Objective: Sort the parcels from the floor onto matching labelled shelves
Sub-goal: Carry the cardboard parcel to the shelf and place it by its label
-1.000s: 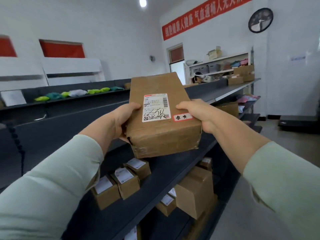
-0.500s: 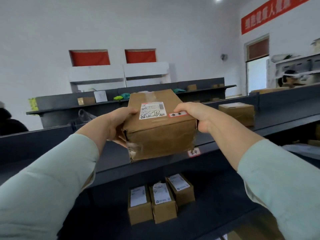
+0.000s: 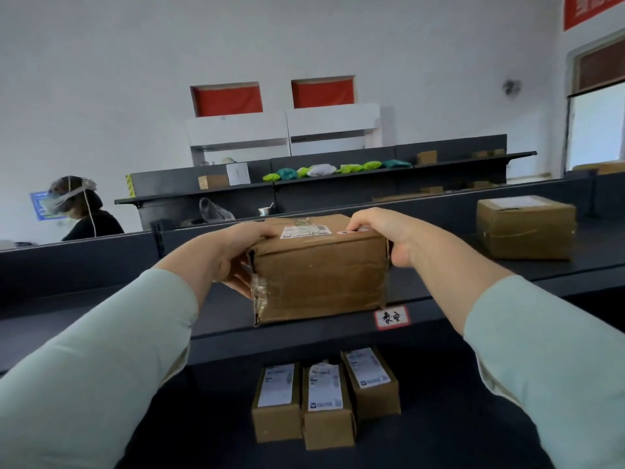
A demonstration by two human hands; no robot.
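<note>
A brown cardboard parcel (image 3: 319, 277) with a white shipping label and a small red-edged tag on top is at the front of the dark upper shelf (image 3: 101, 316). My left hand (image 3: 236, 255) grips its left end and my right hand (image 3: 385, 236) grips its right end, fingers curled over the top. Whether its base rests on the shelf I cannot tell. A red-framed white shelf label (image 3: 391, 318) with handwritten characters is stuck on the shelf edge just below the parcel's right corner.
Another brown parcel (image 3: 526, 231) sits on the same shelf to the right. Three small labelled boxes (image 3: 324, 401) stand on the shelf below. Farther back is a second dark rack (image 3: 338, 184) with coloured bags. A person (image 3: 81, 214) sits at the far left.
The view has swung left and the parcel has moved down and forward to the upper shelf's front edge, above the shelf label. Both hands keep their hold on its ends.
</note>
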